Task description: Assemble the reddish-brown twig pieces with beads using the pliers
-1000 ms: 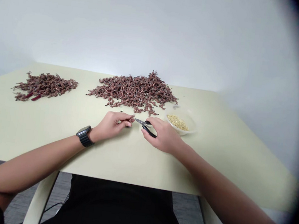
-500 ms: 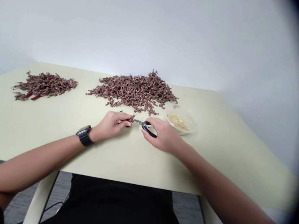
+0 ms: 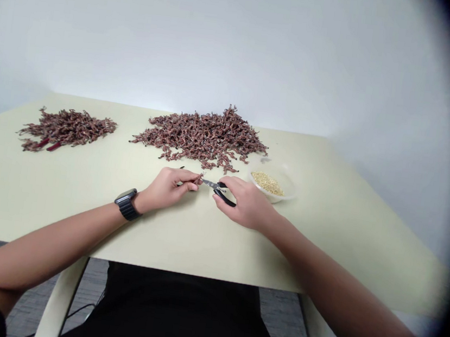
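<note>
My left hand [image 3: 168,187] rests on the table and pinches a small dried red chili [image 3: 198,178] between thumb and fingers. My right hand [image 3: 245,204] is closed round the black handles of small scissors [image 3: 217,188]. The scissor blades point left and meet the chili's tip. A black watch [image 3: 127,204] sits on my left wrist.
A big heap of dried chilies [image 3: 206,136] lies just beyond my hands. A smaller heap [image 3: 66,127] lies at the far left of the pale table [image 3: 82,195]. A clear bowl of yellowish seeds [image 3: 271,185] stands right of my right hand. A white wall rises behind.
</note>
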`<action>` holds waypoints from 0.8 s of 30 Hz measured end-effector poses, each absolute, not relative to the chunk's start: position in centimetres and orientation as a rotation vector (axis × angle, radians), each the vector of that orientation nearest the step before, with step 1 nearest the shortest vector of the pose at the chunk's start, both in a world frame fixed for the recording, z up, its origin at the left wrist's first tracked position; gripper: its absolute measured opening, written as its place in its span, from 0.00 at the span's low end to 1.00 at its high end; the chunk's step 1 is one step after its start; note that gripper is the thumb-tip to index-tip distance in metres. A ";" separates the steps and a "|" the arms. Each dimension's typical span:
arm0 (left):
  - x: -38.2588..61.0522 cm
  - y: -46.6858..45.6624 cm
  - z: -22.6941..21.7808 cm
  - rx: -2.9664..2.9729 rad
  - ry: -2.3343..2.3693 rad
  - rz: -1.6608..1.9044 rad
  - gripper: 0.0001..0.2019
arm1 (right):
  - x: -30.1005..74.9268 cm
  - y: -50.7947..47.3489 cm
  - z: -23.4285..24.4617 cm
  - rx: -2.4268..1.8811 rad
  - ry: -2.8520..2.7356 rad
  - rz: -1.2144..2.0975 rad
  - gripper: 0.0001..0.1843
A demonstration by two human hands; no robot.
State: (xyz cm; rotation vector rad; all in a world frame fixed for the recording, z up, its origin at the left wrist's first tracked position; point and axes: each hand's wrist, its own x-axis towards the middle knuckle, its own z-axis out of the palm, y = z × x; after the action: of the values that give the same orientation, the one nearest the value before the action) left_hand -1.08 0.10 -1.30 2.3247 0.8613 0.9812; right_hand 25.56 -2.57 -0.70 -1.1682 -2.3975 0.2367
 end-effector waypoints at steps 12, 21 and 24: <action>-1.8 0.9 -2.7 2.546 0.639 1.175 0.17 | 25.0 -3.0 0.9 -1.108 -1.653 1.936 0.22; -1.3 0.2 -1.7 2.369 0.878 1.103 0.10 | 24.7 -2.9 0.4 -1.263 -1.996 1.104 0.19; -1.2 0.0 -1.4 2.334 0.920 1.068 0.10 | 24.7 -3.0 0.1 -1.211 -2.226 0.484 0.14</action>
State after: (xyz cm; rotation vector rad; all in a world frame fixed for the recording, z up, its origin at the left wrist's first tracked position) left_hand -1.19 0.00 -1.35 2.3339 0.9203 1.0675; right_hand 24.73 -3.03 0.07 -1.2108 -2.2261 0.4836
